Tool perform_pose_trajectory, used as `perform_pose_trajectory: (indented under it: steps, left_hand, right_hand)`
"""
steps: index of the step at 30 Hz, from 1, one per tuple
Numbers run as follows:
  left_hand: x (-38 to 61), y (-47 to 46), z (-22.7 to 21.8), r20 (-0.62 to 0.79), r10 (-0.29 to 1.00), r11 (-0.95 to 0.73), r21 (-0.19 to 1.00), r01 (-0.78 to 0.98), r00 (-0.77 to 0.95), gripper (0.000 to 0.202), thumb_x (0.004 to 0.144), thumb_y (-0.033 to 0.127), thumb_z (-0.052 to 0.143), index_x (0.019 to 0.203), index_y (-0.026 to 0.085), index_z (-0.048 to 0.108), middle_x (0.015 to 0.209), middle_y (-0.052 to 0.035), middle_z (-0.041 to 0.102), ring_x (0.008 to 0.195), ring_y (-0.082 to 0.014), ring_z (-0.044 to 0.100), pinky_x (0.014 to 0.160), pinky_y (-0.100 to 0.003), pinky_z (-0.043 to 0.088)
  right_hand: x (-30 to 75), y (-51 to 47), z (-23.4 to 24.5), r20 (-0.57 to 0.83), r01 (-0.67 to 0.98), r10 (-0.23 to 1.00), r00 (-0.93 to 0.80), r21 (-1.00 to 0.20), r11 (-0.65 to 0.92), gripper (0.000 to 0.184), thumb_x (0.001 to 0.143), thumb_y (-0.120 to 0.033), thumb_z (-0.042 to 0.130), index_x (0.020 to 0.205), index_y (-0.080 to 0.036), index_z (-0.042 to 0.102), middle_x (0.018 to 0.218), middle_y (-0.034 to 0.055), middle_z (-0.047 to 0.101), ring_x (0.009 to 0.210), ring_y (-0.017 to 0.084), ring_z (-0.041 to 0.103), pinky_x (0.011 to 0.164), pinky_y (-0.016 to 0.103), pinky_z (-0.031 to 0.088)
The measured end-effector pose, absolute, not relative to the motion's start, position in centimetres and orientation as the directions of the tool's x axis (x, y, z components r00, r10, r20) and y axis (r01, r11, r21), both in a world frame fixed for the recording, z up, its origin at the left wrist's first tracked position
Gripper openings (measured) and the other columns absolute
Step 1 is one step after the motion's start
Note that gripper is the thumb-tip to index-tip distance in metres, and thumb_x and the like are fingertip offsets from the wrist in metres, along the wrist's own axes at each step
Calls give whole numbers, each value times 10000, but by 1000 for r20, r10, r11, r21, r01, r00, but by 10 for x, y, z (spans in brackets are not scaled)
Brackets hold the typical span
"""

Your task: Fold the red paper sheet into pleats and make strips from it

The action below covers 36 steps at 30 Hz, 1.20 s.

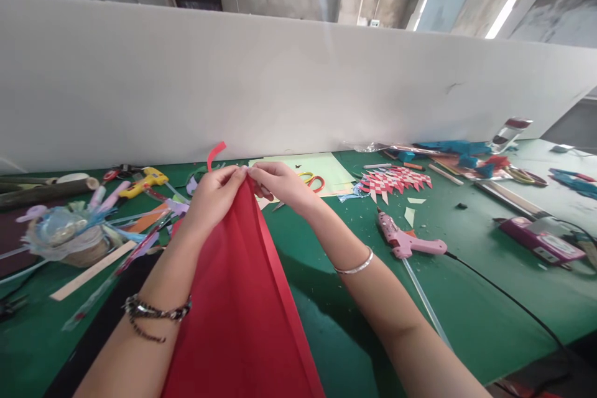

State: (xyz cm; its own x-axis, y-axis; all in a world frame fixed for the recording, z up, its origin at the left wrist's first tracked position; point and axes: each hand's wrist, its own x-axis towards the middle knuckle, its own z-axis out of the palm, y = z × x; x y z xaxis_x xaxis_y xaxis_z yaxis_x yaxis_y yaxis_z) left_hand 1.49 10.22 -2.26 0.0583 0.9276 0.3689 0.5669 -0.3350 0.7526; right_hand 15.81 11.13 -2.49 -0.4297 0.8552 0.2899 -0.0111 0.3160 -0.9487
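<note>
Your red sheet [237, 305] starts at the bottom of view and runs, long axis pointing away from you, to a gathered tip; your left forearm [172, 270] and right forearm [377, 289] angle inward; green surface [308, 255] shows beside the sheet's right edge, the pink glue gun [408, 241] well right; your left hand [217, 191] and right hand [282, 183] pinch the tip together; a white partition [289, 87] bounds the far side.

Left grip [217, 191] pinched; right grip [283, 184] pinched just beside it; arms [389, 298] extended forward.
</note>
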Motion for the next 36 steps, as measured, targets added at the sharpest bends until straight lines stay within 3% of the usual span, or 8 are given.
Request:
perform_pose_trajectory:
  steps: [12, 24, 31, 36]
  left_hand:
    - [21, 104, -28, 454, 890, -361, 753, 550, -38, 300, 787, 394, 447, 585, 179, 501, 558, 33, 451, 536, -103, 379, 488, -227, 290]
    - [15, 105, -26, 462, 882, -338, 759, 557, -95, 334, 789, 430, 459, 565, 183, 477, 534, 44, 383, 526, -96, 347, 482, -220, 273]
    - [11, 104, -22, 242, 969, -233, 837, 495, 46, 331, 742, 505, 527, 683, 194, 625, 667, 28, 612, 609, -128, 502, 524, -206, 344]
    - [11, 106, -24, 274, 960, -263, 802, 536, 61, 356, 751, 507, 500, 650, 186, 616, 630, 17, 602, 588, -137, 503, 505, -216, 333]
  right_hand:
    - [142, 117, -35, 278, -146, 896, -346, -959, 241, 290, 821, -225, 439, 563, -187, 313, 512, -76, 290, 457, 42, 283, 447, 191, 233]
    - [146, 110, -28, 251, -90, 911, -326, -968, 235, 294, 809, -194, 425, 528, -176, 340, 474, -76, 326, 437, 34, 278, 427, 185, 214]
    - [151, 111, -26, 226, -61, 925, -305, -974, 218, 251, 797, -196, 405, 558, -183, 330, 498, -75, 275, 447, 45, 257, 433, 191, 202]
    - [156, 109, -25, 256, 96, 891, -374, -945, 312, 313, 801, -379, 465, 579, -183, 362, 562, -56, 297, 519, 61, 297, 479, 198, 238]
